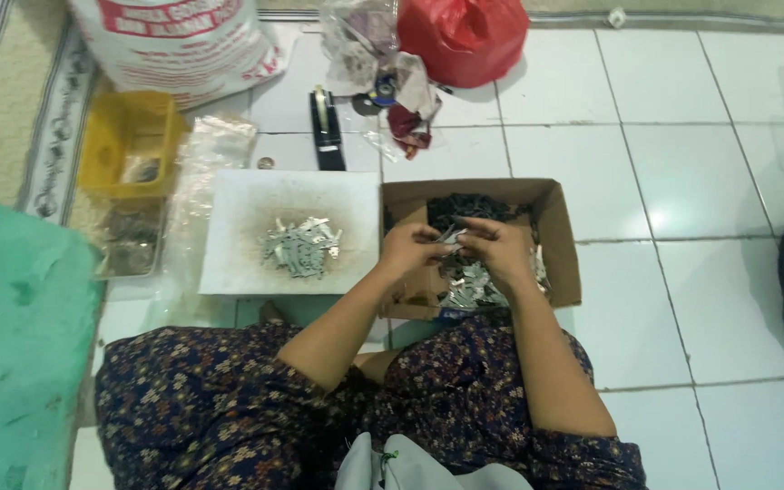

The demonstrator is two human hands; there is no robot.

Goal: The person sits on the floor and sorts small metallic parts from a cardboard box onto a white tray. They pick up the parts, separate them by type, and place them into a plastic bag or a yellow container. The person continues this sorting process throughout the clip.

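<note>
A person sits on a white tiled floor, knees wide, in a dark flowered garment. Both hands meet over an open cardboard box (555, 204) just in front of the knees. The left hand (407, 247) and the right hand (498, 247) are curled together, fingertips touching, pinching a small pale metal piece (451, 236) between them; its exact shape is too small to make out. Both hands are closed on it.

Inside the box lie two heaps: dark, almost black bits (469, 209) at the far end, and silvery flat pieces (469, 292) at the near end, under the hands.

Just left of the box, touching it, is a white board (229, 218), smudged grey in the middle, with a small pile of light grey metal strips (301, 245) on it. Further left stands a yellow basket (102, 145). Beyond the board lies a black tape dispenser (326, 127), and at the far edge a red plastic bag (465, 36) and a white sack (174, 45). A green cloth (11, 345) covers the near left.
</note>
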